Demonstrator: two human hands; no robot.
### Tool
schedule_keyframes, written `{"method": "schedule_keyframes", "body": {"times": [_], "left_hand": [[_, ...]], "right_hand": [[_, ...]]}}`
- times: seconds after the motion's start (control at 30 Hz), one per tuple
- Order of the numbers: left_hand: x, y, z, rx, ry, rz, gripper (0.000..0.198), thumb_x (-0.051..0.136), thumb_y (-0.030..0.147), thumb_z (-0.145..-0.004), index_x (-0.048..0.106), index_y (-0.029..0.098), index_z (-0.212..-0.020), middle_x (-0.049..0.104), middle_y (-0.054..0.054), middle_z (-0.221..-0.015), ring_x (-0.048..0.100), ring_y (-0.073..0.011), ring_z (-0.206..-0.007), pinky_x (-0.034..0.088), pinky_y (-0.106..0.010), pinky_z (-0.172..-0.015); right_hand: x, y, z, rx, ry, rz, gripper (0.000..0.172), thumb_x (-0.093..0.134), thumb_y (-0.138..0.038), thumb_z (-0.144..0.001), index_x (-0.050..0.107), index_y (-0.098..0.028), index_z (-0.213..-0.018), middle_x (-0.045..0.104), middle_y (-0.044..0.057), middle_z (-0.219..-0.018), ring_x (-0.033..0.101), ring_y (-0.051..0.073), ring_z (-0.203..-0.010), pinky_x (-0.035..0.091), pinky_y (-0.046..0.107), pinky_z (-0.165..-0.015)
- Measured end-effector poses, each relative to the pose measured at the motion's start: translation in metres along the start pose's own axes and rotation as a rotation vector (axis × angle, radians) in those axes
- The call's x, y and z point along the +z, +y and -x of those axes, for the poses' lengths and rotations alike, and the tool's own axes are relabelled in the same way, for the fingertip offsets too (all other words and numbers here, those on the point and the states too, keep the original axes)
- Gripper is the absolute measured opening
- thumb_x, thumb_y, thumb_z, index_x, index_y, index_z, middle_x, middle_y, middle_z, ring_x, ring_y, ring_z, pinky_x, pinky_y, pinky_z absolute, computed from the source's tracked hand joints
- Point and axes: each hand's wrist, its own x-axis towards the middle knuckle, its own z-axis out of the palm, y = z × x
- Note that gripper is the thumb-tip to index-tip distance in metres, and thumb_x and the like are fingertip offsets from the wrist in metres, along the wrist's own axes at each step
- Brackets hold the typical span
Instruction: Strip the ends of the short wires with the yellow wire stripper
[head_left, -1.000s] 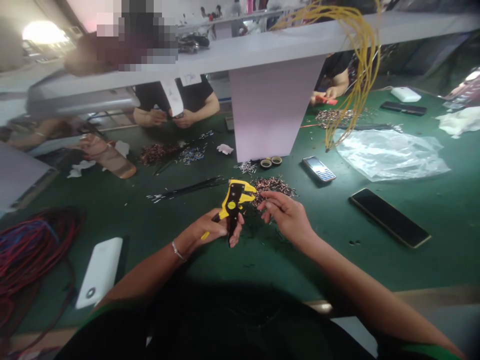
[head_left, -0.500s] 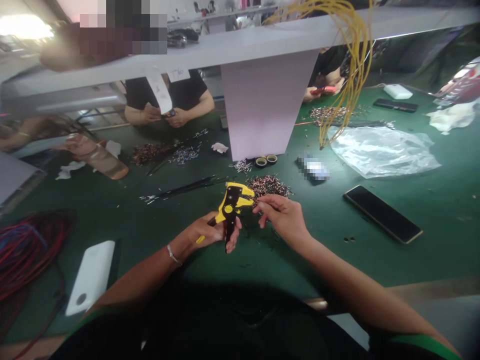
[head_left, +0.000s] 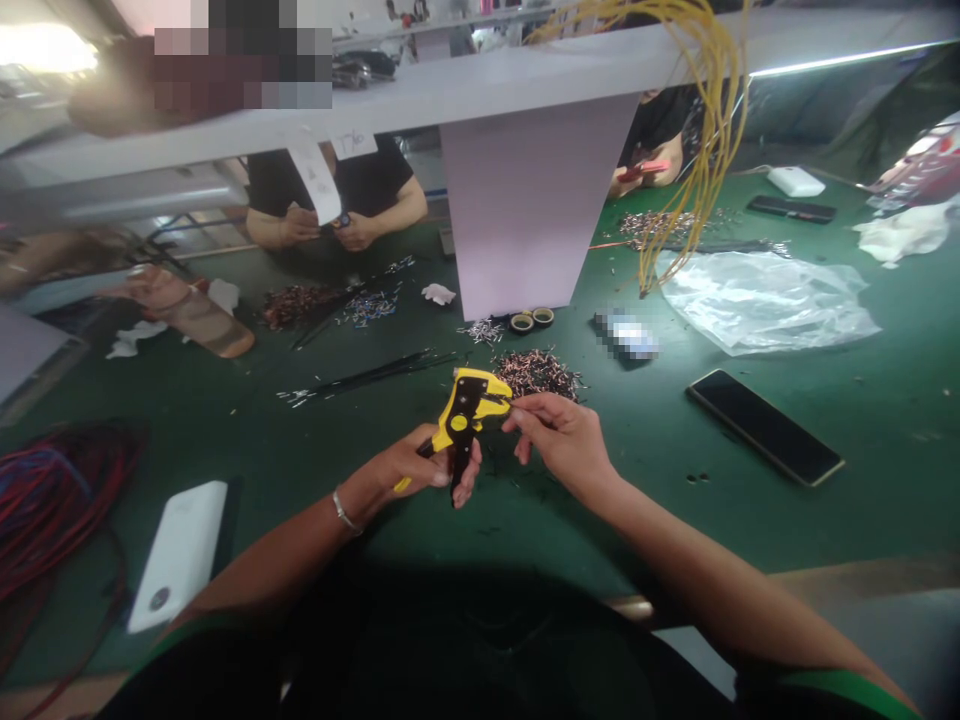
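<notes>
My left hand (head_left: 416,460) is closed round the handles of a yellow-and-black wire stripper (head_left: 466,405), its jaws pointing right. Right at those jaws, my right hand (head_left: 566,435) pinches thumb and forefinger together; whatever lies between the fingertips is too small to make out. Just beyond both hands is a heap of short dark wire pieces with copper-coloured ends (head_left: 541,372). A bundle of thin black wires with silvery tips (head_left: 367,376) lies left of the stripper.
Behind the heap stand two tape rolls (head_left: 532,320) beside small silvery pieces (head_left: 484,330). To the right are a phone (head_left: 765,427) and a clear plastic bag (head_left: 772,300). A white power bank (head_left: 180,555) and red cable coils (head_left: 64,500) lie left. Co-workers' hands (head_left: 352,232) work across the table.
My right fingertips have come slightly left, up against the stripper's jaws. The jaws look closer together than before. My left hand keeps its grip in nearly the same place.
</notes>
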Motion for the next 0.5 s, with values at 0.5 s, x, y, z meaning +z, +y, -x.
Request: {"method": "schedule_keyframes", "body": {"times": [0.5], "left_hand": [[0.0061,-0.0010,-0.0015,0.037,0.068,-0.002,0.032,0.078,0.018,-0.066,0.066,0.007,-0.094,0.066,-0.007,-0.071,0.060,-0.0162,-0.056,0.052,-0.033,-0.053]], "right_hand": [[-0.0009,0.0019,-0.0014,0.004,-0.001,-0.019,0.014,0.061,-0.032,-0.078,0.065,-0.019,-0.080,0.070,0.001,-0.068,0.058,0.009,-0.039,0.046,0.024,-0.042]]}}
